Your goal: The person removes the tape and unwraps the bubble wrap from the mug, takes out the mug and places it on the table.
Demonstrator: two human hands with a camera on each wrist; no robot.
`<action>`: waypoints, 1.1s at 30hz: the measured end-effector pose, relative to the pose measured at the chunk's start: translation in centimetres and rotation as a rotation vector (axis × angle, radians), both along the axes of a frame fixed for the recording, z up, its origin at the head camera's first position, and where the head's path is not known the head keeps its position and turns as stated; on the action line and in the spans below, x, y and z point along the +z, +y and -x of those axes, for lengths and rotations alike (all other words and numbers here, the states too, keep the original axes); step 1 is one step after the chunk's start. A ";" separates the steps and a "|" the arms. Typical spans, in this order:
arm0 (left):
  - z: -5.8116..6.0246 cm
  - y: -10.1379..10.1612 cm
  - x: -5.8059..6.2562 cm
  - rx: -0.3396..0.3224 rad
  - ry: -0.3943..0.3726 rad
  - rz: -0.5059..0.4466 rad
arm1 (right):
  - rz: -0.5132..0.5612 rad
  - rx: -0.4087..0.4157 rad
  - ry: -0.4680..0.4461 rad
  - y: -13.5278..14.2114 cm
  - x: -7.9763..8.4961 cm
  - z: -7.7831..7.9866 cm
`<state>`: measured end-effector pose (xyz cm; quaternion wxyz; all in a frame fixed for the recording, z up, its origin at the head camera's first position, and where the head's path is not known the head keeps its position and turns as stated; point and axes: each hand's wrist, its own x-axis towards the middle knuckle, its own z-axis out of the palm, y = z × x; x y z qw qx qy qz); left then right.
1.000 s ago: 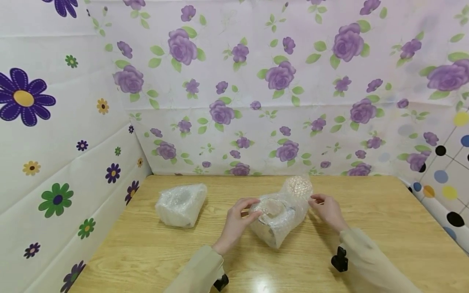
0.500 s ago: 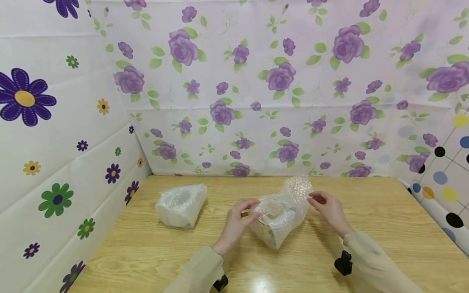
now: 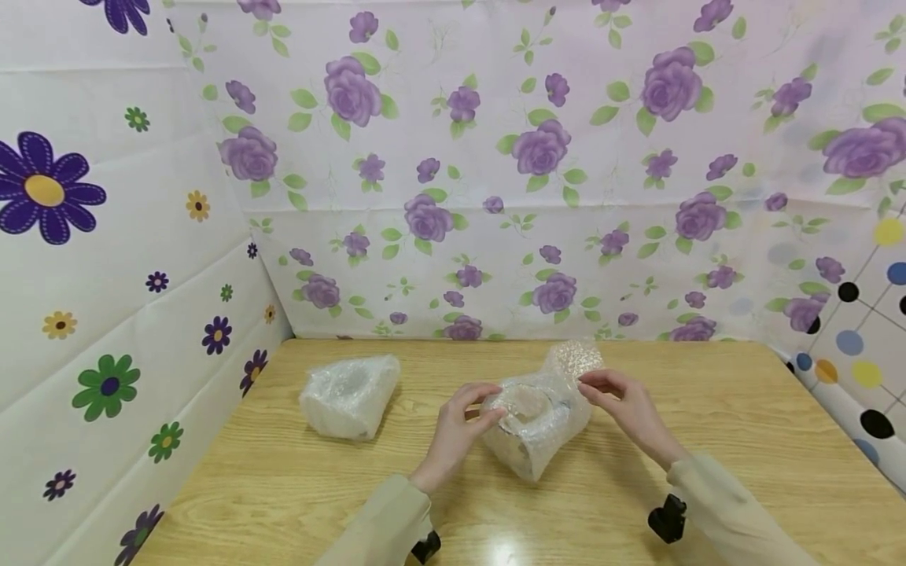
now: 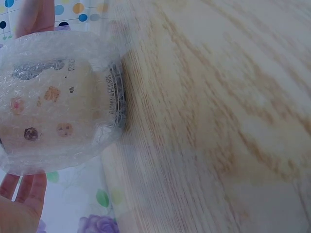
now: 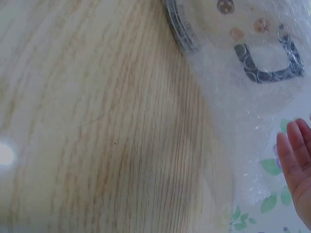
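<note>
Mid-tabletop (image 3: 283,472): bubble-wrapped bundle (image 3: 538,420), cloudy clear film over a pale round dish with small brown spots and a dark patterned rim. Left hand (image 3: 456,428) curled against its left edge, right hand (image 3: 623,405) pinching wrap at the upper right.

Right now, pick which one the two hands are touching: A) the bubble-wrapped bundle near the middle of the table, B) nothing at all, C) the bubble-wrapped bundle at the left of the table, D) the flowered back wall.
A: in the head view the left hand and the right hand meet the middle bundle from either side, while the other bundle lies apart, untouched.
</note>
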<state>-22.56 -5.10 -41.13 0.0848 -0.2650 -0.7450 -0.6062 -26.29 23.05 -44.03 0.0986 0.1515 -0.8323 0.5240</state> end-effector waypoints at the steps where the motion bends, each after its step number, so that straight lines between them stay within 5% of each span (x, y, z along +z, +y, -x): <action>1: 0.0 0.0 0.0 -0.001 0.002 -0.001 | 0.006 0.017 0.003 -0.1 0.1 -0.1; 10: 0.0 0.0 0.1 0.005 -0.012 0.008 | 0.103 0.156 -0.032 -0.8 0.3 -1.0; 16: 0.0 0.0 0.2 0.008 -0.015 0.011 | 0.099 0.229 -0.037 -1.8 1.9 -2.4; 21: 0.0 0.0 0.1 0.002 -0.017 0.002 | 0.078 0.254 0.009 -2.6 2.3 -2.9; 29: 0.0 -0.1 0.1 0.000 -0.019 -0.001 | 0.059 0.256 0.012 -2.1 -0.2 -1.7; 33: -0.1 -0.1 0.3 0.003 -0.027 0.007 | 0.060 0.261 -0.007 -2.6 1.1 -2.5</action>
